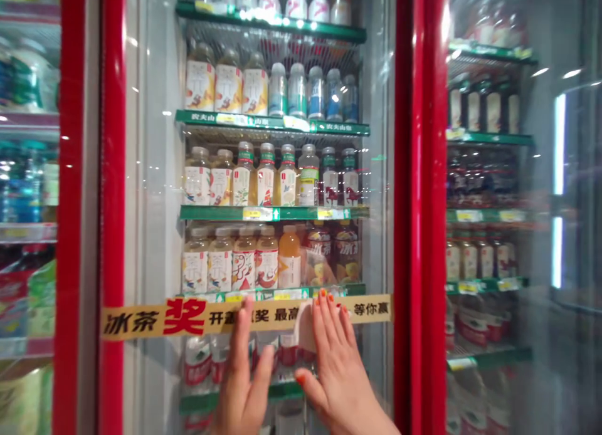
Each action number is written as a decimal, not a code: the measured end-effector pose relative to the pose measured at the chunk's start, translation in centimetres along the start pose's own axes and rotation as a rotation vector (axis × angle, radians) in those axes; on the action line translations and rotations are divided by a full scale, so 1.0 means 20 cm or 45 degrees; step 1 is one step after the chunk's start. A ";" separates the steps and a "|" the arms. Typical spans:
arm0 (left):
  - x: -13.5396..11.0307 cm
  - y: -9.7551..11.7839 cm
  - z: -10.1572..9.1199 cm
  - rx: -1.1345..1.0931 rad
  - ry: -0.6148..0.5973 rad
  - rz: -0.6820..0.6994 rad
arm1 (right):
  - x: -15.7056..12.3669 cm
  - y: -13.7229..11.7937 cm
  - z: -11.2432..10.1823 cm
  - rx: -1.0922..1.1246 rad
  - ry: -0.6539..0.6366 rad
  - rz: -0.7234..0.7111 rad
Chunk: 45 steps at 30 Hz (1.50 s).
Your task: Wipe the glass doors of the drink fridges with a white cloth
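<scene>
My left hand (242, 375) lies flat against the glass door (155, 203) of a drinks fridge, fingers stretched upward over a yellow banner sticker (155, 319). My right hand (332, 353) is beside it, fingers extended and pressing a small white cloth or paper (305, 327) against the glass over the banner. Behind the glass stand rows of bottled drinks (268, 178) on green shelves.
The door has red frames on the left (111, 209) and the right (414, 209). A second glass-door fridge (489, 203) with bottles stands to the right. Shelves of goods (28, 190) show at the far left.
</scene>
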<state>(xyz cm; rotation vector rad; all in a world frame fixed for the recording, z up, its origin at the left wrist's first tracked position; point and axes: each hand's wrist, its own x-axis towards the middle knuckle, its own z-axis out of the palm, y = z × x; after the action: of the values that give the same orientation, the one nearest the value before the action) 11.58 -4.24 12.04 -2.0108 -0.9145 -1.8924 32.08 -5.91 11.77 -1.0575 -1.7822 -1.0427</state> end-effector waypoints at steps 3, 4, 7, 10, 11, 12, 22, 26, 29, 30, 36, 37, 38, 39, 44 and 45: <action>0.03 -0.18 -0.11 0.458 0.149 0.186 | 0.05 0.19 0.01 -0.314 0.138 0.050; 0.05 -0.23 -0.13 0.568 0.144 0.231 | 0.10 0.25 0.01 -0.343 0.199 0.151; 0.07 -0.28 -0.14 0.733 0.125 0.295 | 0.35 0.35 -0.03 -0.258 0.315 0.462; 0.07 -0.27 -0.12 0.730 0.133 0.290 | 0.52 0.27 -0.04 -0.134 0.198 0.248; 0.06 -0.27 -0.12 0.720 0.131 0.281 | 0.51 0.23 -0.04 -0.114 0.125 0.049; 0.06 -0.26 -0.11 0.710 0.128 0.273 | 0.47 0.20 -0.04 -0.109 0.057 -0.186; 0.06 -0.25 -0.09 0.708 0.179 0.255 | 0.55 0.63 -0.21 -0.306 0.189 0.154; 0.05 -0.26 -0.10 0.711 0.181 0.276 | 0.53 0.41 -0.15 -0.261 0.041 -0.466; 0.05 -0.26 -0.10 0.704 0.177 0.279 | 0.49 0.38 -0.16 -0.207 -0.148 -1.083; 0.06 -0.26 -0.10 0.709 0.170 0.278 | 0.53 0.43 -0.19 -0.214 -0.147 -1.062; 0.07 -0.25 -0.11 0.734 0.186 0.299 | 0.91 0.65 -0.28 -0.231 0.285 0.236; 0.07 -0.25 -0.11 0.729 0.183 0.302 | 0.87 0.59 -0.26 -0.223 0.263 0.178; 0.07 -0.25 -0.11 0.724 0.177 0.303 | 0.79 0.51 -0.23 -0.223 0.200 -0.012; 0.06 -0.26 -0.11 0.720 0.173 0.304 | 0.68 0.43 -0.19 -0.216 0.104 -0.335; 0.06 -0.27 -0.11 0.737 0.156 0.301 | 0.56 0.34 -0.18 -0.303 -0.149 -1.142; 0.06 -0.27 -0.11 0.737 0.163 0.299 | 0.68 0.41 -0.22 -0.317 -0.122 -0.950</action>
<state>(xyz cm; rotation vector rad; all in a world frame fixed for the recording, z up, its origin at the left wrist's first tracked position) 6.66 -0.95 12.25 -1.5545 -0.9962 -1.4028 36.10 -3.89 27.64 -0.5714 -2.2315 -1.7122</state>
